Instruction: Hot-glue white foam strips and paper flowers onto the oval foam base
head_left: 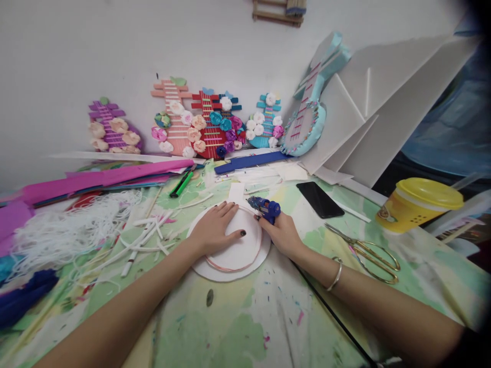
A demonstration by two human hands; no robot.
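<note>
Your right grip (284, 235) is wrapped around a blue glue gun (267, 207), its nozzle at the upper right rim of the white round pieces; you cannot tell whether it touches them. Your left grip (215, 228) is spread wide and flat on the smaller disc (247, 250), which has a copper-coloured edge and lies upon a larger white disc (230, 276) on the surface (215, 327). Left of these you have loose white strips (148, 236) and tangled white string (76, 220); to the right, a black phone (320, 199), gold-handled scissors (374, 255) and a yellow tub (406, 204). Flower-trimmed, guitar-like shapes (174, 120) stand along the wall before you.
</note>
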